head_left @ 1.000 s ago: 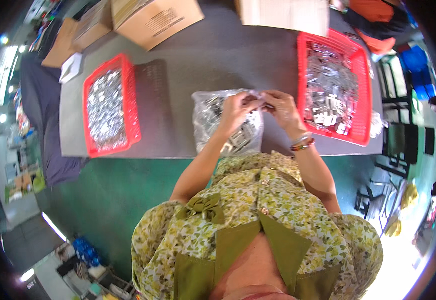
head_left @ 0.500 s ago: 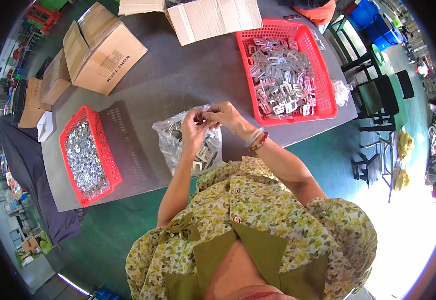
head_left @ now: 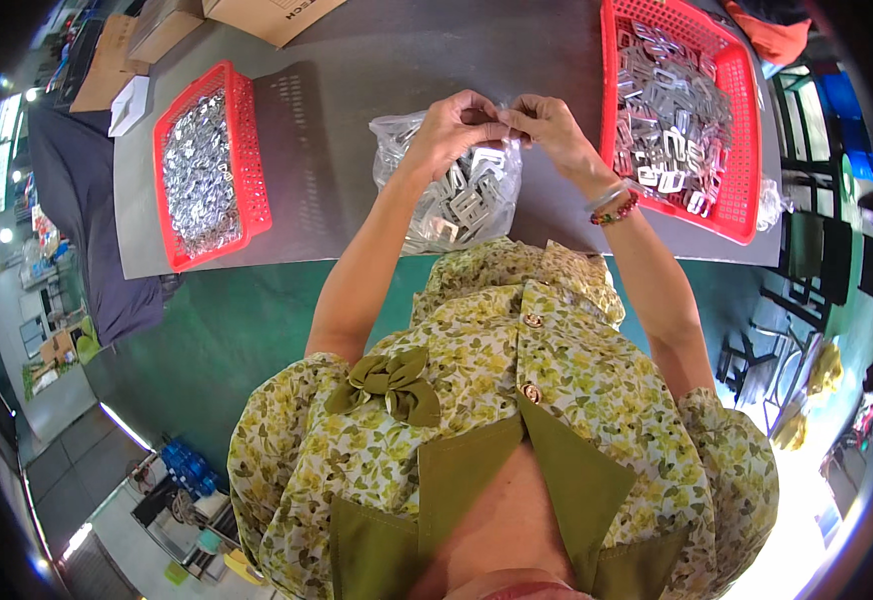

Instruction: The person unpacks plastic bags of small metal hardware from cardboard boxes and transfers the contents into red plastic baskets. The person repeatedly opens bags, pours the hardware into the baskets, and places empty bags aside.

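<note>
On the grey table in front of me lies a clear plastic bag (head_left: 404, 226) with several flat metal buckle-like pieces (head_left: 470, 200) inside. My left hand (head_left: 454, 133) is over the bag's far edge, its thumb and fingers pinched together. Close against it on the right, my right hand (head_left: 555, 130) also has thumb and fingertips closed, with bracelets on the wrist. The two sets of fingertips almost meet. What they hold is too small and covered to make out; something clear shows beside them.
At the left stands a red basket (head_left: 260, 205) full of small shiny metal parts. A larger red basket (head_left: 752, 150) at the right holds more metal buckle-like pieces. Cardboard boxes (head_left: 267, 18) stand at the back left. A small white box (head_left: 129, 106) is near the table's left edge.
My view has shifted, so the table sits higher in the picture. My hands have gone from overlapping to side by side, fingertips still together, and lie more over the bag's far right corner.
</note>
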### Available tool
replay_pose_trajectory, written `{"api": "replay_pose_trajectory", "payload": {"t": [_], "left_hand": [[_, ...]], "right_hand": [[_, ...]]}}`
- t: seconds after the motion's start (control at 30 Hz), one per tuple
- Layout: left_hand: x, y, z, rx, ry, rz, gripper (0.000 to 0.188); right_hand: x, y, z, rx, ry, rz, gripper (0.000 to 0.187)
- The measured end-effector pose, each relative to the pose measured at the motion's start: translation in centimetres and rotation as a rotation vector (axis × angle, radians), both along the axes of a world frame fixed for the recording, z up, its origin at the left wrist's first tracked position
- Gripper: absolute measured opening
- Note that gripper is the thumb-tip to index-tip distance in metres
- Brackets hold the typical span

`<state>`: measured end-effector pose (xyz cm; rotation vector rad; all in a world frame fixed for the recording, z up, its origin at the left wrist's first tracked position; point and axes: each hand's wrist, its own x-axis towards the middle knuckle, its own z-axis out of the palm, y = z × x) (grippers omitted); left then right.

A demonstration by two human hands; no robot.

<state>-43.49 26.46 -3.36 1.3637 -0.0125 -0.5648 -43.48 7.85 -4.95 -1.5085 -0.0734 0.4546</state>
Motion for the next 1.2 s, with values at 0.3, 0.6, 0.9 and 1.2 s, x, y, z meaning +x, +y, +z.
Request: {"api": "replay_pose_trajectory", "payload": {"t": [0.3,0.6,0.9,1.2], "left_hand": [[-1.0,3.3,-2.3,0.051,-0.017,0.010,0.022],[-0.9,-1.5,1.1,0.770,-0.850,-0.237,0.025],[-1.5,-4.6,1.4,0.762,-0.804,-0.218,0.016],[-3.1,-4.6,4.1,1.130,-0.662,0.094,0.044]], "right_hand": [[-2.2,-1.4,0.1,0.188,0.246,-0.246,0.028],[-4.3,-1.5,4.6,0.002,-0.144,-0.116,0.041],[4.2,-24.8,-11.1,-0.749,-0.333,-0.762,0.032],[7.9,-25.7,-16.1,-1.422,-0.153,-0.287,0.055]]}}
